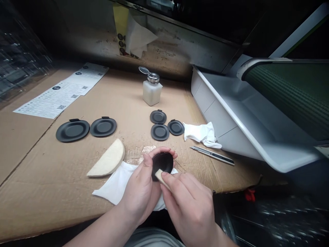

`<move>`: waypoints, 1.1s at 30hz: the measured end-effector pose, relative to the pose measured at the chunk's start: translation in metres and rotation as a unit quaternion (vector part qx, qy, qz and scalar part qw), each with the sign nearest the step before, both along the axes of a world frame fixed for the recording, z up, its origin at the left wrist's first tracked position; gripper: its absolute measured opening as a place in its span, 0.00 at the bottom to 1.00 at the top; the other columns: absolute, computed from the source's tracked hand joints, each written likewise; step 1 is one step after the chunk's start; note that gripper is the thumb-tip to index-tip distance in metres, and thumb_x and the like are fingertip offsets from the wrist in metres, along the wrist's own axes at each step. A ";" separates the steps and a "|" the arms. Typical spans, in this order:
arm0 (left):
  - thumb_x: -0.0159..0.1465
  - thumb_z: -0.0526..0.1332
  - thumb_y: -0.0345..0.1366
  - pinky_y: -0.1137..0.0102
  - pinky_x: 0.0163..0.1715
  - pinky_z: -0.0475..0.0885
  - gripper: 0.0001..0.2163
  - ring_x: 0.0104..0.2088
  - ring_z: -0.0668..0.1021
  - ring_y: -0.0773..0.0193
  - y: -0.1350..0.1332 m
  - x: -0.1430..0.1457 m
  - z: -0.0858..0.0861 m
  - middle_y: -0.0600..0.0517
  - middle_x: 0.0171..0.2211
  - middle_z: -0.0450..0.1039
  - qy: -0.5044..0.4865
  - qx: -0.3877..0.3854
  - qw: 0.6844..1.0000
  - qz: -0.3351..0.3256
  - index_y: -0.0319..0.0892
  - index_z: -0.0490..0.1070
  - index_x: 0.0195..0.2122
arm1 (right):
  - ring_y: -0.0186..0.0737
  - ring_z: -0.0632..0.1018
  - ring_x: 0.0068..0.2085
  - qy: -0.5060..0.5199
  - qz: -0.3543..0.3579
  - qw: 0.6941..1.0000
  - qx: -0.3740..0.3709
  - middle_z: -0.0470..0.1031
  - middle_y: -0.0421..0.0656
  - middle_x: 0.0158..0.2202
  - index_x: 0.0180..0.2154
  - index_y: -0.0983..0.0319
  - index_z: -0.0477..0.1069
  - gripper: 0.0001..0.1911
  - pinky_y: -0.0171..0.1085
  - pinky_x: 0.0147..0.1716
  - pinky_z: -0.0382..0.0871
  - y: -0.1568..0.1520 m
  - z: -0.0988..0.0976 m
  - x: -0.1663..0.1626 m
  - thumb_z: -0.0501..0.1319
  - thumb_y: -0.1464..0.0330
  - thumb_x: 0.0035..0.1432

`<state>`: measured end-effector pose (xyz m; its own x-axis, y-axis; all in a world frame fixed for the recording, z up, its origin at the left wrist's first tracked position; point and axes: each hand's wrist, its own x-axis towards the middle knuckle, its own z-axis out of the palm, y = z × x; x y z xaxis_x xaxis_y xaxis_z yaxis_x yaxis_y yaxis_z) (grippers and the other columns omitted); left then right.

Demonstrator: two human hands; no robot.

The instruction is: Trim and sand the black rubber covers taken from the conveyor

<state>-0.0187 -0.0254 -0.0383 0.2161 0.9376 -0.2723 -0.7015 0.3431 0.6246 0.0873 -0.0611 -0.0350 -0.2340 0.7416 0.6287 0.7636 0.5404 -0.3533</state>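
My left hand (pixel 141 185) is wrapped round a small black lid (pixel 166 161), its dished face turned up toward me. Pinched in my right hand (pixel 190 199) is a cream-coloured felt piece (pixel 159 176), whose end touches the lid's face. Under my hands lies a white cloth (pixel 117 183), partly hidden by them. Just left of the cloth rests a cream half-round felt pad (pixel 109 159). Beyond my hands are three more black lids, one of them a front lid (pixel 159 131), and two larger black lids sit farther left, including an oval lid (pixel 73 130).
A square pump bottle (pixel 152 92) with its metal cap flipped up stands at the back. To the right are a crumpled white cloth (pixel 202 133), a utility knife (pixel 212 155) and a grey bin (pixel 213 109) beside a green conveyor belt (pixel 288 96). Printed sheets (pixel 61 92) lie back left on the cardboard.
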 end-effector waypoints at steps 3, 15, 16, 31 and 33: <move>0.65 0.45 0.45 0.59 0.54 0.59 0.19 0.50 0.68 0.55 0.000 0.000 -0.001 0.46 0.43 0.70 -0.014 -0.008 1.000 0.005 0.39 0.70 0.41 | 0.34 0.70 0.27 -0.013 0.000 1.000 -0.001 0.72 0.43 0.25 0.40 0.68 0.71 0.11 0.34 0.26 0.65 -0.001 -0.001 0.005 0.60 0.79 0.52; 0.65 0.46 0.43 0.65 0.45 0.69 0.18 0.42 0.74 0.60 0.001 -0.002 -0.001 0.45 0.38 0.74 -0.048 -0.030 0.998 -0.011 0.38 0.71 0.40 | 0.37 0.71 0.31 -0.181 0.030 0.972 0.145 0.77 0.44 0.37 0.45 0.66 0.69 0.19 0.37 0.30 0.67 0.037 0.010 0.041 0.65 0.73 0.49; 0.65 0.46 0.43 0.63 0.45 0.69 0.18 0.42 0.75 0.58 0.001 -0.003 -0.001 0.44 0.38 0.74 -0.050 -0.032 0.998 -0.013 0.38 0.71 0.41 | 0.37 0.72 0.33 -0.173 0.017 0.973 0.150 0.77 0.44 0.37 0.46 0.65 0.69 0.20 0.37 0.32 0.68 0.039 0.011 0.047 0.65 0.73 0.48; 0.64 0.46 0.48 0.59 0.48 0.66 0.23 0.47 0.75 0.50 0.001 -0.005 0.007 0.37 0.41 0.75 -0.077 -0.086 0.993 -0.028 0.35 0.66 0.48 | 0.40 0.73 0.45 -0.169 -0.046 0.985 0.005 0.74 0.44 0.45 0.46 0.61 0.70 0.14 0.40 0.45 0.68 0.034 -0.022 0.080 0.56 0.74 0.56; 0.64 0.46 0.48 0.58 0.49 0.66 0.23 0.47 0.74 0.50 0.002 -0.006 0.007 0.37 0.42 0.75 -0.085 -0.087 0.992 -0.028 0.35 0.66 0.48 | 0.40 0.73 0.45 -0.159 -0.034 0.987 0.002 0.74 0.45 0.45 0.46 0.61 0.69 0.15 0.42 0.45 0.68 0.034 -0.022 0.079 0.56 0.74 0.56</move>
